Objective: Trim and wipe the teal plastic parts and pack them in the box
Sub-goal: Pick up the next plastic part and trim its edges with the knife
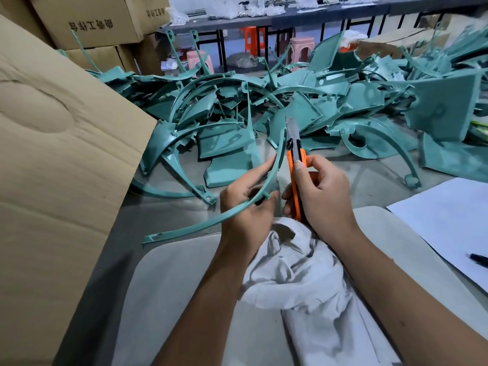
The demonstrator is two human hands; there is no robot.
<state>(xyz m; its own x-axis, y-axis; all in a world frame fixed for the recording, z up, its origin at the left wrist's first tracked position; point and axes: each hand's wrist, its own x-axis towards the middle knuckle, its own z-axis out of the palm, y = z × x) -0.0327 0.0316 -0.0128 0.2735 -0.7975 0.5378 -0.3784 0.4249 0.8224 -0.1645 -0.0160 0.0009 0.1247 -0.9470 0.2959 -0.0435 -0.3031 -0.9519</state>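
- The left hand (247, 204) grips a long, thin, curved teal plastic strip (211, 223), fingers curled round it near its middle, with the thumb lying along its upper section.
- The curved strip runs from a flat end at lower left, up through the left hand, and arcs to a tip just beside the knife blade.
- The right hand (320, 196) grips an orange-and-black utility knife (295, 165), fingers wrapped round the handle and the thumb pressed on its upper part.
- The knife stands nearly upright; its extended metal blade (291, 128) points upward, alongside the upper end of the strip. Whether blade and strip are touching cannot be determined.
- A crumpled white cloth (298, 273) lies on the person's lap, below both hands.
- A large heap of loose teal plastic parts (303, 107), curved strips and flat panels, covers the grey floor (169, 217) beyond the hands.
- A large brown corrugated cardboard box (58, 143) stands at the left, its wall tilted toward the heap; its interior is not visible.
- A white sheet of paper (449, 223) lies at the right with a dark pen (479, 260) on it.
- Stacked cardboard cartons (95, 25) with printed characters stand at upper left; orange and pink plastic stools (301, 50) stand beneath a dark workbench (264, 21) at the back.
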